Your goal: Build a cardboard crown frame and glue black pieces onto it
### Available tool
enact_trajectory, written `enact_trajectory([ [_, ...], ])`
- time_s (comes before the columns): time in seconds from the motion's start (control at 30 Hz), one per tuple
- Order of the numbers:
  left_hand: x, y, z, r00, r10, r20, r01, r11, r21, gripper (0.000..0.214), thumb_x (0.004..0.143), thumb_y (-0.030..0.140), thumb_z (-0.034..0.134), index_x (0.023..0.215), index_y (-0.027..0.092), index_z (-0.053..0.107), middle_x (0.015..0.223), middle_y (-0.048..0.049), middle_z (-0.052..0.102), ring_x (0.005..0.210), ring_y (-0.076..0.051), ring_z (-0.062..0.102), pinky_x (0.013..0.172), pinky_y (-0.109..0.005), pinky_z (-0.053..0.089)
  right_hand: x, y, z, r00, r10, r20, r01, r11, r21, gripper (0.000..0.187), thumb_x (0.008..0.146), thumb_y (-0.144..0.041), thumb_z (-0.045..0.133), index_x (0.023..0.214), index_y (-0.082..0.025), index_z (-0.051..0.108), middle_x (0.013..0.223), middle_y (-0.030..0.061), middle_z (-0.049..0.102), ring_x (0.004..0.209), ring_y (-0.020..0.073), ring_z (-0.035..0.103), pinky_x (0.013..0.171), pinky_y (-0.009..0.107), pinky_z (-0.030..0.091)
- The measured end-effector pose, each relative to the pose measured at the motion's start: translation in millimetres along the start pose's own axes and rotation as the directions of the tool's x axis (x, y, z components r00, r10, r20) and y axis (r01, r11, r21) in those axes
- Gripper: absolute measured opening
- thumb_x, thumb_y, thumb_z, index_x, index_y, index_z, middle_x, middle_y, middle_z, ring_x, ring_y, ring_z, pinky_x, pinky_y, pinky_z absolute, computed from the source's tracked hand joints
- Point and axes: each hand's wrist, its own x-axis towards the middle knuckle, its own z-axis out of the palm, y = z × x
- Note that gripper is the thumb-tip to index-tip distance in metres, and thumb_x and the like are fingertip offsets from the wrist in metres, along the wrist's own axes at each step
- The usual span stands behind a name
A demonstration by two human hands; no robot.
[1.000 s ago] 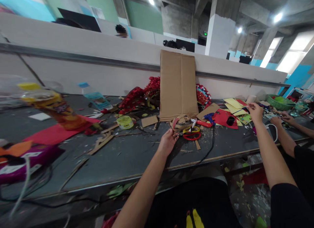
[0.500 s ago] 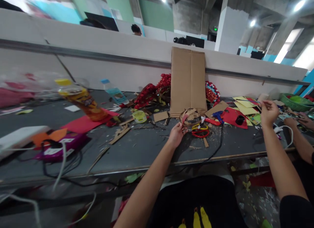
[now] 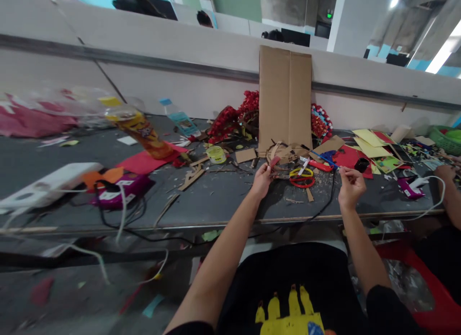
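Observation:
My left hand [image 3: 261, 182] is closed on the near left edge of a brown cardboard ring [image 3: 271, 155], which has a reddish patch beside my fingers. My right hand [image 3: 350, 188] pinches one end of a thin, dark-tipped stick [image 3: 312, 152]. The stick slants up and left, its tip close to the ring's right side; I cannot tell whether they touch. Scissors with yellow and red handles [image 3: 301, 183] lie just right of the ring. Behind the stick is a blue glue gun [image 3: 329, 155], partly hidden.
A tall cardboard sheet [image 3: 284, 94] leans on the partition. To the left stand a tilted drink bottle [image 3: 142, 135], a yellow tub [image 3: 216, 155] and a white power strip [image 3: 54, 186]. Coloured paper [image 3: 370, 145] and another person's hand [image 3: 445, 174] are on the right. Scraps litter the tabletop.
My right hand has come left and down from above the papers, bringing the stick to the ring. My left hand still holds the ring. The view has tilted downward.

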Motion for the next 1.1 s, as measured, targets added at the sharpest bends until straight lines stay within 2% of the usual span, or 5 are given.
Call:
enact_trajectory([
  [0.13,-2,0,1.2,0.999,0.045,-0.003,-0.045,0.998,0.032,0.03,0.065,0.036,0.072,0.078,0.018,0.052,0.072,0.0025,0.057,0.063,-0.008,0.053,0.055,-0.019,0.045,-14,3,8,0.997,0.045,0.057,-0.046,0.999,0.002,0.025,0.07,-0.03,0.072,0.059,-0.019,0.053,0.072,0.0003,0.066,0.072,0.0145,0.067,0.07,0.03,0.053],
  [0.27,-3,-1,0.5,0.997,0.075,0.004,-0.076,0.996,0.053,0.032,0.064,0.038,0.073,0.078,0.018,0.052,0.071,0.0025,0.056,0.063,-0.009,0.052,0.054,-0.019,0.044,-19,6,13,0.995,0.076,0.058,-0.075,0.997,-0.022,0.027,0.07,-0.033,0.072,0.059,-0.019,0.052,0.07,-0.0005,0.065,0.07,0.0139,0.065,0.07,0.031,0.053],
  [0.43,-4,-2,-0.1,0.996,0.089,0.018,-0.09,0.994,0.067,0.034,0.064,0.039,0.074,0.078,0.018,0.051,0.072,0.002,0.058,0.063,-0.009,0.052,0.055,-0.02,0.044,-23,8,16,0.995,0.087,0.05,-0.089,0.996,0.032,0.026,0.068,-0.032,0.073,0.058,-0.019,0.052,0.069,-0.0013,0.064,0.068,0.0131,0.064,0.07,0.031,0.053],
  [0.77,-6,0,3.7,0.996,0.086,0.002,-0.086,0.995,0.056,0.023,0.073,0.033,0.069,0.079,0.019,0.053,0.073,0.0013,0.058,0.063,-0.01,0.053,0.055,-0.02,0.045,-27,5,15,0.993,0.088,0.073,-0.088,0.996,-0.005,0.027,0.069,-0.033,0.073,0.058,-0.019,0.052,0.071,-0.0002,0.065,0.073,0.0152,0.067,0.071,0.03,0.053],
  [1.1,-2,-2,0.9,0.996,0.087,-0.026,-0.085,0.995,0.042,0.024,0.073,0.033,0.07,0.082,0.019,0.053,0.071,0.0021,0.057,0.06,-0.009,0.053,0.055,-0.019,0.044,-31,13,8,0.991,0.108,0.078,-0.105,0.993,-0.046,0.028,0.068,-0.034,0.072,0.058,-0.019,0.052,0.07,-0.0005,0.065,0.069,0.014,0.065,0.071,0.03,0.052],
])
